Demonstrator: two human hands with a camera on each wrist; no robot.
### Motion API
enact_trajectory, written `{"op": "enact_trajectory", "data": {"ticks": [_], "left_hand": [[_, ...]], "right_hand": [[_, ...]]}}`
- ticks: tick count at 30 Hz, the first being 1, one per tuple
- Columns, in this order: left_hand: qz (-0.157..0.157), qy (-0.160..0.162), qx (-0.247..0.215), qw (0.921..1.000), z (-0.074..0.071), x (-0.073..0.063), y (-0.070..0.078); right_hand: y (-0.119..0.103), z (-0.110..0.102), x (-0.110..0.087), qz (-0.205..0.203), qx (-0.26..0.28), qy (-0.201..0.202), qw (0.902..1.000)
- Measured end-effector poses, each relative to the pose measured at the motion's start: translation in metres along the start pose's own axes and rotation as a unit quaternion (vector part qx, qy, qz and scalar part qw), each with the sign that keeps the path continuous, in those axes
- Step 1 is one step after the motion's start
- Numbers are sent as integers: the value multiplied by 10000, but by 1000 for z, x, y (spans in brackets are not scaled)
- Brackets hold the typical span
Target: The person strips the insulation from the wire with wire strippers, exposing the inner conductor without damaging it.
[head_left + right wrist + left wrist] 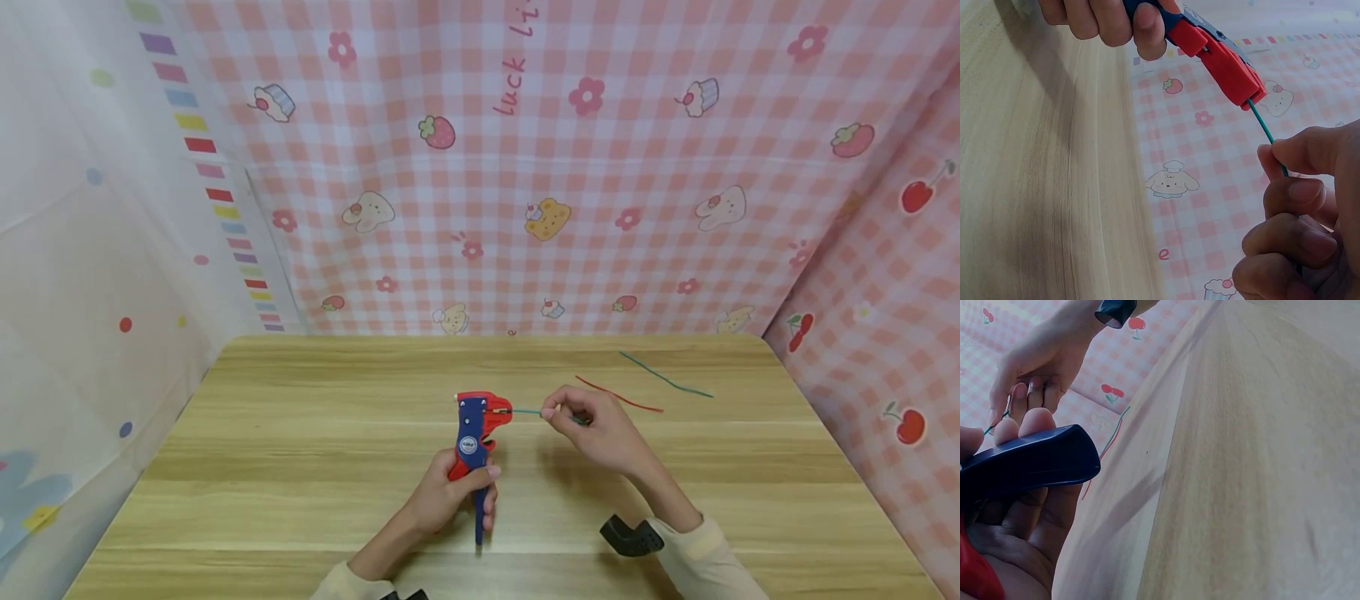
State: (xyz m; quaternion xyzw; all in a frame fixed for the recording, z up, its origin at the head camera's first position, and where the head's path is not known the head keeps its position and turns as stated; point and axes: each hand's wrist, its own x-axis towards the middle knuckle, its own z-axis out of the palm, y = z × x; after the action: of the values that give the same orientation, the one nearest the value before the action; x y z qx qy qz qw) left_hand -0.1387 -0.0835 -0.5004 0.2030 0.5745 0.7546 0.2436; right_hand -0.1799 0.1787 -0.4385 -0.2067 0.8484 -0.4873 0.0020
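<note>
My left hand [442, 498] grips the handles of a red and blue wire stripper [472, 433], held upright over the table with its jaws facing right. In the left wrist view the fingers curl round its dark blue handle [1035, 459]. My right hand [592, 421] pinches a green wire [1262, 122] between thumb and index finger. One end of that wire sits in the mouth of the stripper's red head [1232, 74]; the rest runs back into my right palm, partly hidden by the curled fingers.
A red wire [618, 394] and another green wire [666, 374] lie on the wooden table [300, 433] at the back right. Behind it hangs a pink checked cloth [495, 275], and more patterned cloth stands at both sides. A black strap piece [632, 536] sits by the right wrist.
</note>
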Motion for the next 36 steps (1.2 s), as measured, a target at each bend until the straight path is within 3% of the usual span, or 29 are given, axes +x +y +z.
{"op": "enact_trajectory", "data": {"ticks": [11, 19, 24, 31, 36], "left_hand": [[14, 88, 125, 9999, 2, -1, 1], [-640, 504, 405, 9959, 5, -1, 5], [-844, 739, 441, 9927, 8, -2, 7], [-437, 1268, 669, 9887, 7, 0, 3], [-481, 1200, 540, 9901, 1, -1, 3]], "right_hand": [[-1, 0, -1, 7, -42, 16, 10000], [-2, 0, -2, 1, -20, 46, 10000], [-3, 0, -2, 24, -46, 33, 10000], [-3, 2, -2, 9, 9, 44, 10000], [-2, 3, -1, 56, 0, 58, 10000]]}}
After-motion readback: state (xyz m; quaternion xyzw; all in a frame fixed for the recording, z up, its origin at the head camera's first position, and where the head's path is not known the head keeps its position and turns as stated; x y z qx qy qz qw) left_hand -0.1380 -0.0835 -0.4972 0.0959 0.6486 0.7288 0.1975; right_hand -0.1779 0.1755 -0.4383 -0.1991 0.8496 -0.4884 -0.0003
